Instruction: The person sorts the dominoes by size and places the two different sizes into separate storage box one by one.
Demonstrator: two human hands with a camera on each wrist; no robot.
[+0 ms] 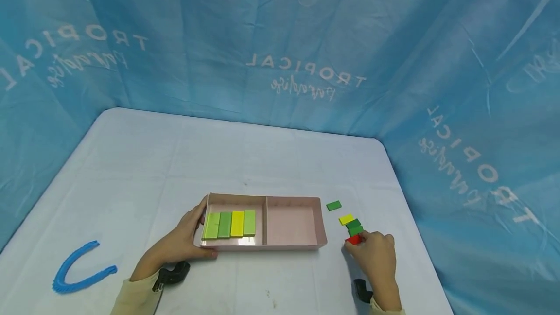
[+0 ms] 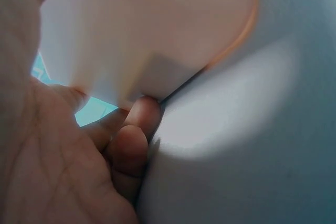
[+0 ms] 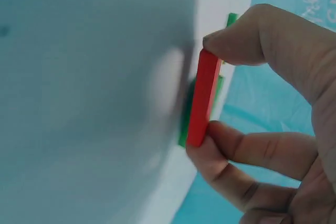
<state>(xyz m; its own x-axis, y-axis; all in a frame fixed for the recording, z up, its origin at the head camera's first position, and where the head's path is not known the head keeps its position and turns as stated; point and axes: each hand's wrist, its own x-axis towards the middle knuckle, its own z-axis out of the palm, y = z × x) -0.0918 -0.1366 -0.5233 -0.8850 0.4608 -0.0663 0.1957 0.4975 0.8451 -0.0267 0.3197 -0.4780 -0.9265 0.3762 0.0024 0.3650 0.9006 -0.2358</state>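
A pale pink two-compartment box (image 1: 294, 221) lies on the white table. My left hand (image 1: 178, 242) grips its left end, thumb along the front wall; the left wrist view shows curled fingertips (image 2: 144, 116) against the box's outside. Light green (image 1: 212, 226), dark green (image 1: 225, 225), yellow (image 1: 237, 223) and another light green domino (image 1: 249, 222) stand in a row in the left compartment. Right of the box, my right hand (image 1: 375, 255) pinches a red domino (image 3: 204, 98) by its two ends between thumb and fingers.
Near the right hand lie loose dominoes: a yellow one (image 1: 346, 218), a dark green one (image 1: 353, 223) and a green one (image 1: 356, 231) close together, with another green one (image 1: 334, 205) farther back. A bent blue fuzzy strip (image 1: 65, 276) is at the left. Blue curtains (image 1: 280, 38) surround the table.
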